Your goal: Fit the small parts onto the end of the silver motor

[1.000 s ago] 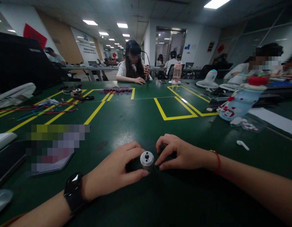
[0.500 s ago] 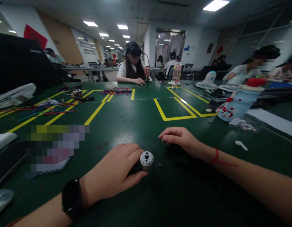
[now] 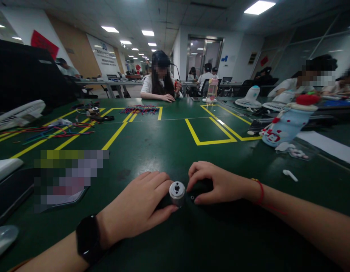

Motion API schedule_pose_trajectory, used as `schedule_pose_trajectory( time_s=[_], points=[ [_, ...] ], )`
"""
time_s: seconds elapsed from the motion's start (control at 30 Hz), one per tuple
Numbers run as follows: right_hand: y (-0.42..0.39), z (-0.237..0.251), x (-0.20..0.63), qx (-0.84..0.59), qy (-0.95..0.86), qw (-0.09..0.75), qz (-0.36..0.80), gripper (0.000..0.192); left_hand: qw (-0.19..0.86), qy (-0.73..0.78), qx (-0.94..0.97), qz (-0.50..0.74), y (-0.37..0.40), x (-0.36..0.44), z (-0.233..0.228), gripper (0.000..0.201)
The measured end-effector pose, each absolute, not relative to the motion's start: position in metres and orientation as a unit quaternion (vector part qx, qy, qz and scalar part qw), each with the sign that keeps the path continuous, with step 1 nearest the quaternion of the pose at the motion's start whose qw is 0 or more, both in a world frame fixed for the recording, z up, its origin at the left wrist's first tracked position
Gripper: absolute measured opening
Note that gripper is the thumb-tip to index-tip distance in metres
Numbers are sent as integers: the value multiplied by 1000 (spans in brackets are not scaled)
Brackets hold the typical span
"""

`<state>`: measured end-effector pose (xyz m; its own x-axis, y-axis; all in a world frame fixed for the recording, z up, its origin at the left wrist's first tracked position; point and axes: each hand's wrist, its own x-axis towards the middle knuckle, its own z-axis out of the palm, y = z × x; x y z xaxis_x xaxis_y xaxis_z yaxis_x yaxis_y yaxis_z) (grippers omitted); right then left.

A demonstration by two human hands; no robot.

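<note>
centrally, metal cylinder [image 3: 177, 192], between hands

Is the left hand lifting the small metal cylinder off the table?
No. The left hand grips the metal cylinder while it rests on the green table.

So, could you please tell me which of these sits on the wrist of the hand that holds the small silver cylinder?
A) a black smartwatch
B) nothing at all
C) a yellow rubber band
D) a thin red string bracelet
A: the left hand grips the small silver cylinder, and a black smartwatch wraps that wrist; the thin red string bracelet is on the right hand's wrist.
</note>
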<state>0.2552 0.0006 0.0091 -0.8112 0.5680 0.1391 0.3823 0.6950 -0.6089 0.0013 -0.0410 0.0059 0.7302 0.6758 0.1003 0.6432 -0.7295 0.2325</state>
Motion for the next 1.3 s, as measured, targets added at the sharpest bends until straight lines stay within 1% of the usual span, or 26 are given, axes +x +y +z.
schedule_pose_trajectory(
  time_s=[0.1,0.2,0.3,0.37,0.53,0.67,0.8,0.9,1.03,1.17,1.3],
  points=[
    [0,5,252,-265,-907,171,278,14,91,355,926,91,-40,0,5,21],
    [-1,5,247,-294,-868,250,312,12,93,353,926,93,-37,0,4,21],
    [-8,11,238,-318,-828,341,310,12,92,352,927,96,-35,2,4,20],
    [-13,16,232,-308,-828,363,297,12,89,350,927,99,-33,5,3,20],
    [-22,20,227,-302,-851,332,272,11,80,345,929,105,-31,13,-3,20],
    [-21,20,233,-312,-847,318,289,14,78,342,931,105,-30,15,-5,20],
    [0,11,252,-376,-786,366,328,18,59,347,932,83,-31,16,-2,22],
    [28,-3,273,-468,-699,426,334,20,31,344,936,71,-32,16,2,25],
    [54,-18,290,-505,-663,446,325,28,0,341,938,61,-34,14,5,27],
    [52,-20,290,-499,-686,420,322,26,-20,341,938,54,-36,15,6,28],
    [43,-16,286,-491,-721,381,307,25,-10,346,936,57,-38,15,9,28]
  ],
)
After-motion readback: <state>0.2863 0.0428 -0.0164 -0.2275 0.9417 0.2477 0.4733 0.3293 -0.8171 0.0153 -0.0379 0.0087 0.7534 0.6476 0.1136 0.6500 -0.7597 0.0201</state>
